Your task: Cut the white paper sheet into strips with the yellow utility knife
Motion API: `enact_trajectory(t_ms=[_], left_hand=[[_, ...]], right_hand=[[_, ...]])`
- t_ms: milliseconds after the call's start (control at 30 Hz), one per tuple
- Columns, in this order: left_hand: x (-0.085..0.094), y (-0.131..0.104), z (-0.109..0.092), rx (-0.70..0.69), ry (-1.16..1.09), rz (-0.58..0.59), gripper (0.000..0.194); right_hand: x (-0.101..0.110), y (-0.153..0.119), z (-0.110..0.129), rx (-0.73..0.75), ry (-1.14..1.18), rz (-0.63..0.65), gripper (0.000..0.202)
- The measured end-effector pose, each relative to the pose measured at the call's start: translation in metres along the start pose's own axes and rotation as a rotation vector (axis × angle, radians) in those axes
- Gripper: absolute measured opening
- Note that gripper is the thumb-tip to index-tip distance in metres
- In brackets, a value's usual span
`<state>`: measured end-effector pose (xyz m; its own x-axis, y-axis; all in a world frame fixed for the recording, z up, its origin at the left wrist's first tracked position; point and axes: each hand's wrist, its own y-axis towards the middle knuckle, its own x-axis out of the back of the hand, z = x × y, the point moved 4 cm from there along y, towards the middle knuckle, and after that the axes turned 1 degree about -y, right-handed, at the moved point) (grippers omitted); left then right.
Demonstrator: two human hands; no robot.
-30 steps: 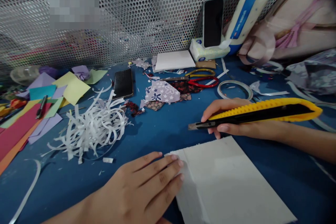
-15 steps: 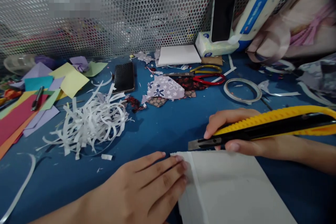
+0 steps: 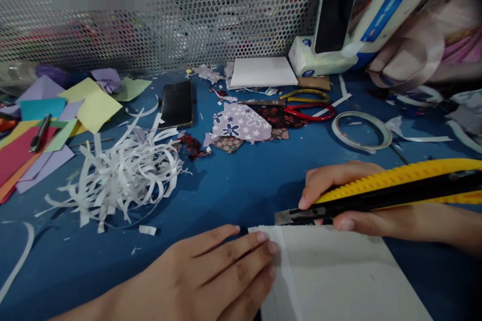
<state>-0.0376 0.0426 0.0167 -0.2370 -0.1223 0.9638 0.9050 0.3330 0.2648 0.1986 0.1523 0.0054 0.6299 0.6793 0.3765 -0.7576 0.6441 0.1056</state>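
A yellow and black utility knife (image 3: 376, 190) is gripped in my right hand (image 3: 361, 205), its short blade pointing left. The blade lies at the far edge of a white paper stack or booklet (image 3: 339, 271), near its left corner; whether it touches the paper I cannot tell. A paler strip runs along the booklet's left side. My left hand (image 3: 211, 271) rests flat with fingers outstretched, the fingertips on the booklet's left edge. The near end of the booklet lies outside the view.
Curled white paper strips (image 3: 128, 175) lie left of centre, near a dark phone (image 3: 176, 104). Beyond the hands are red- and yellow-handled scissors (image 3: 309, 110), patterned scraps (image 3: 243, 123) and a tape roll (image 3: 361, 131). Coloured papers (image 3: 41, 145) spread at left. A perforated metal panel (image 3: 226, 20) stands behind.
The view has shifted slightly, so the background things sit a little differently. Both hands keep nearly the same places on the booklet, and the knife stays at its far edge.
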Motion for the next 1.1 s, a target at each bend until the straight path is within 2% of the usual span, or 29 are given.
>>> enact_trajectory(t_ms=[833,1000,1100], left_hand=[[-0.0018,-0.0021,0.0029,0.01,0.003,0.009,0.036],[-0.0012,-0.0029,0.0024,0.007,-0.009,0.026,0.038],[-0.0014,-0.0028,0.0027,0.008,-0.006,0.027,0.038]], right_hand=[[0.0005,-0.0021,-0.0005,-0.038,0.075,0.049,0.023],[0.0,-0.0018,0.002,-0.033,0.045,0.109,0.023],[0.0033,-0.0026,0.0019,-0.032,0.021,0.051,0.022]])
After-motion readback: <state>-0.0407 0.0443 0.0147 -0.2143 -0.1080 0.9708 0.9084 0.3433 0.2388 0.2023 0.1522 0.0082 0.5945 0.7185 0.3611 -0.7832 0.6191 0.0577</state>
